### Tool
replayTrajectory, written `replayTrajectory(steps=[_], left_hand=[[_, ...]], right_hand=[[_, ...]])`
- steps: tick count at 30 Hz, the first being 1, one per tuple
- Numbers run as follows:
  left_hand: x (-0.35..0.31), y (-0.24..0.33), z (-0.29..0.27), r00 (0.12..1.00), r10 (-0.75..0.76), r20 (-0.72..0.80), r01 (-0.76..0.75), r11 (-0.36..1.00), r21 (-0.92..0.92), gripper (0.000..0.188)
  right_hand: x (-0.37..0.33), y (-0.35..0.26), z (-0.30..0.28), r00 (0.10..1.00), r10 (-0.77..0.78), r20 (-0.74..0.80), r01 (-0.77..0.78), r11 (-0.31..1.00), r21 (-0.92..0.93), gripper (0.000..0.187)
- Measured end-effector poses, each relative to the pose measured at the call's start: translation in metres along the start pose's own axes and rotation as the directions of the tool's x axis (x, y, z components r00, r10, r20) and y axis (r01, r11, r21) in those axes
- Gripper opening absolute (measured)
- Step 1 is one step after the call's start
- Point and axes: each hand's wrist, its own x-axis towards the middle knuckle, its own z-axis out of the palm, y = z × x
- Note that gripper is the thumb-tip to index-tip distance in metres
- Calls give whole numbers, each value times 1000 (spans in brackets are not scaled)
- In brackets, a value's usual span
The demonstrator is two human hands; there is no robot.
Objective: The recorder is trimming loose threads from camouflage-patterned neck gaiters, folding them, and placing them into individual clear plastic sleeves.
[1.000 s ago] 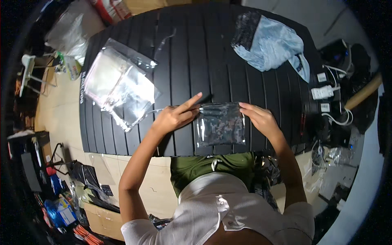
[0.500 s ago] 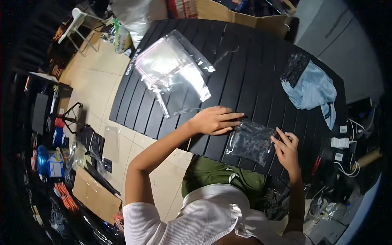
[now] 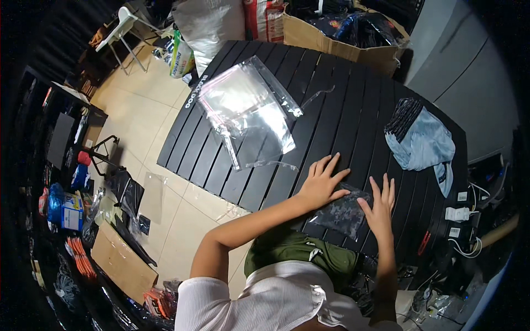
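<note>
A flat clear plastic bag with dark, mottled fabric folded inside (image 3: 342, 216) lies on the near edge of the black slatted table (image 3: 331, 121). My left hand (image 3: 322, 185) rests over its upper left part with fingers spread, thumb on the plastic. At the bag's right side my right hand (image 3: 379, 211) lies with its fingers stretched away from me and the thumb by the bag's edge. Neither hand grips anything. Farther left on the table is a pile of shiny clear plastic bags (image 3: 243, 105).
A light blue cloth with a black gathered part (image 3: 422, 138) lies at the table's right. Behind the table stand an open cardboard box (image 3: 353, 52) and a white sack (image 3: 207, 27). White plugs and cables (image 3: 461, 215) sit at the right; a cardboard sheet (image 3: 121, 256) lies lower left.
My left hand has moved from the bag's left edge up over its top, fingers now spread. My right hand's bent fingers have straightened. The whole view has shifted slightly.
</note>
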Motion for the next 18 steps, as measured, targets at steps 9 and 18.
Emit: replayTrajectory(steps=[9, 18], left_hand=[[-3, -40, -26, 972, 129, 195, -58, 941, -333, 37], [24, -6, -69, 916, -62, 397, 392, 350, -851, 24]], right_hand=[[-3, 19, -14, 994, -52, 95, 29, 973, 230, 38], [0, 13, -45, 1000, -21, -11, 21, 592, 806, 20]])
